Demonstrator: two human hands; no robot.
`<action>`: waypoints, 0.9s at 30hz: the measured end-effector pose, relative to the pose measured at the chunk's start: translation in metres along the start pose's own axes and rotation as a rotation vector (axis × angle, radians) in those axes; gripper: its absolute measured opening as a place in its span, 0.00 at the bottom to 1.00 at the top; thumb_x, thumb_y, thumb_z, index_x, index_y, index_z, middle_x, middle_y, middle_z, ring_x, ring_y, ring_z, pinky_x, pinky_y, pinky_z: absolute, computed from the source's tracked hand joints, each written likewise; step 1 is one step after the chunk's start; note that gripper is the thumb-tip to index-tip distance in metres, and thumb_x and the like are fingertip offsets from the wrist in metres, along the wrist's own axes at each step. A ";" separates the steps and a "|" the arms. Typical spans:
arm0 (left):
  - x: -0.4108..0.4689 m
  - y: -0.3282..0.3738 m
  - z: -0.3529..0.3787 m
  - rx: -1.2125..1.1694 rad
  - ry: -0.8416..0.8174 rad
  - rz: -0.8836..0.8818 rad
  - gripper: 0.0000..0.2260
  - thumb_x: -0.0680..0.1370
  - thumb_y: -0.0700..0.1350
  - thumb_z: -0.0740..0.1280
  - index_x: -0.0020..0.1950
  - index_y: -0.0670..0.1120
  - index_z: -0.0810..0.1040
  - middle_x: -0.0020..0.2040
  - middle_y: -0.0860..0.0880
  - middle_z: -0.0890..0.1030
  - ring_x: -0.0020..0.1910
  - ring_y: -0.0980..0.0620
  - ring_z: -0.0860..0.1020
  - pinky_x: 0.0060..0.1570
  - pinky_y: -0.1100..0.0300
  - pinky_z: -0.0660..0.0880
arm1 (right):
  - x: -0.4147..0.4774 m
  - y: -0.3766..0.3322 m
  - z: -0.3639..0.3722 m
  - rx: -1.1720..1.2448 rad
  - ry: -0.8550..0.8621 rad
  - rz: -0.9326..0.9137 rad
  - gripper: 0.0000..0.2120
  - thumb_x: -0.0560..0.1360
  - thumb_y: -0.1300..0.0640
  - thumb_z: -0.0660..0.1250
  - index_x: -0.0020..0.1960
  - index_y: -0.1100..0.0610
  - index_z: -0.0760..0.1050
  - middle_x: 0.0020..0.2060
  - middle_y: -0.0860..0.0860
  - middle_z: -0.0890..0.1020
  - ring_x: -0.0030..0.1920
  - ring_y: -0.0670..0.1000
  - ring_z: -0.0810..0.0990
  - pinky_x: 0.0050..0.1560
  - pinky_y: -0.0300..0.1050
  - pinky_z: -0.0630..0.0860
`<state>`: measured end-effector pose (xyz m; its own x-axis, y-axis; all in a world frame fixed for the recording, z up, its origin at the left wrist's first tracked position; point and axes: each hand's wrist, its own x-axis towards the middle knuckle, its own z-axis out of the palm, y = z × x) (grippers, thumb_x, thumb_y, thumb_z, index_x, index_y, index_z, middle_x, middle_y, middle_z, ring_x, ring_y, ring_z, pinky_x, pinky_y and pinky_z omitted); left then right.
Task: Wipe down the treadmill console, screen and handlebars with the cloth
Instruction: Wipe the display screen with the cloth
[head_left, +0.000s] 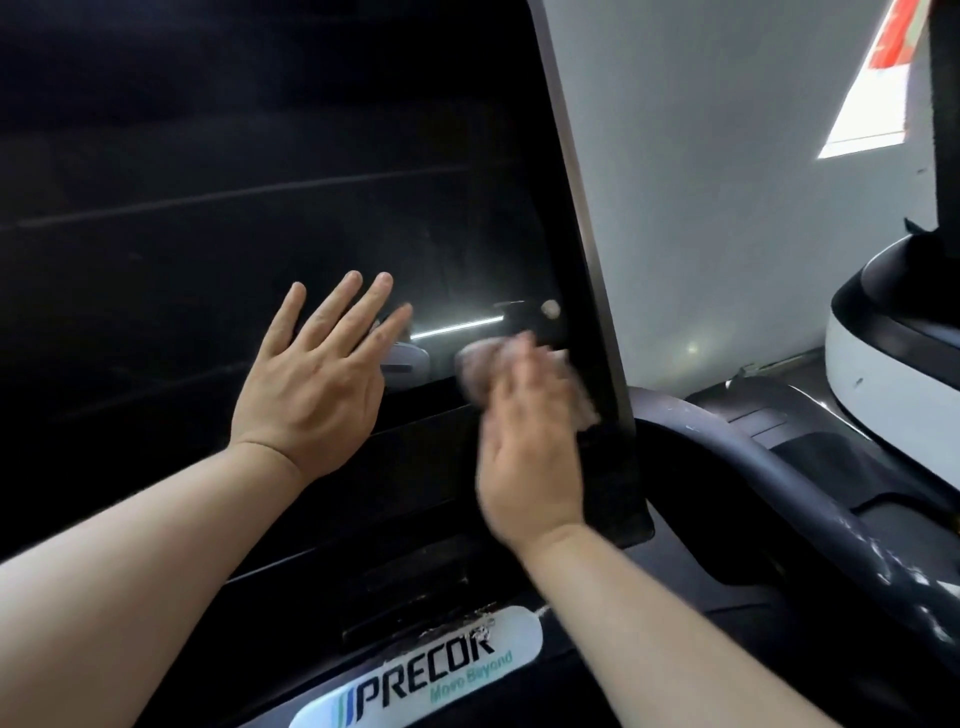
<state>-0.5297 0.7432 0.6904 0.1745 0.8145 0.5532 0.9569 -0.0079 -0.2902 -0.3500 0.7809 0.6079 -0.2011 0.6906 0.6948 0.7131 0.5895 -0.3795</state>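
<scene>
The treadmill's big black screen (208, 182) fills the left and middle of the head view, dark and faintly streaked. My left hand (317, 374) lies flat on the glass near its lower edge, fingers spread, holding nothing. My right hand (524, 441) is blurred with motion at the screen's lower right corner and presses a crumpled pinkish cloth (478, 369) against the glass. The console (415, 566) sits below the screen, black, with a white PRECOR label (431, 670). A dark handlebar (769, 467) curves away on the right.
A white wall (727, 182) stands behind the screen's right edge. A second machine with a white and black housing (893, 358) stands at the far right. A bright window patch (872, 104) shows at the top right.
</scene>
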 end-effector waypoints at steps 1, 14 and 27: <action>0.000 0.000 0.000 -0.002 0.002 0.001 0.24 0.78 0.44 0.52 0.74 0.48 0.65 0.77 0.48 0.60 0.76 0.48 0.57 0.75 0.46 0.47 | -0.011 -0.003 0.002 0.025 -0.074 -0.195 0.24 0.79 0.60 0.57 0.74 0.62 0.61 0.75 0.58 0.60 0.76 0.58 0.55 0.75 0.56 0.56; -0.002 0.013 -0.006 -0.048 -0.070 -0.119 0.24 0.79 0.45 0.50 0.75 0.49 0.64 0.77 0.50 0.60 0.76 0.49 0.56 0.75 0.47 0.49 | 0.038 0.070 -0.029 -0.075 -0.215 -0.236 0.30 0.79 0.52 0.53 0.78 0.60 0.48 0.78 0.55 0.48 0.77 0.50 0.42 0.76 0.46 0.39; -0.022 0.007 -0.042 -0.045 -0.146 -0.485 0.26 0.78 0.52 0.52 0.77 0.56 0.57 0.79 0.51 0.49 0.78 0.53 0.44 0.75 0.48 0.42 | 0.127 0.026 -0.015 0.052 -0.057 -0.229 0.27 0.81 0.56 0.54 0.77 0.60 0.53 0.77 0.58 0.51 0.77 0.55 0.46 0.76 0.49 0.40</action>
<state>-0.5173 0.7007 0.7091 -0.3233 0.8034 0.5000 0.9295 0.3688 0.0085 -0.3467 0.8782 0.6956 -0.3919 0.5579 0.7316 0.6090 0.7533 -0.2483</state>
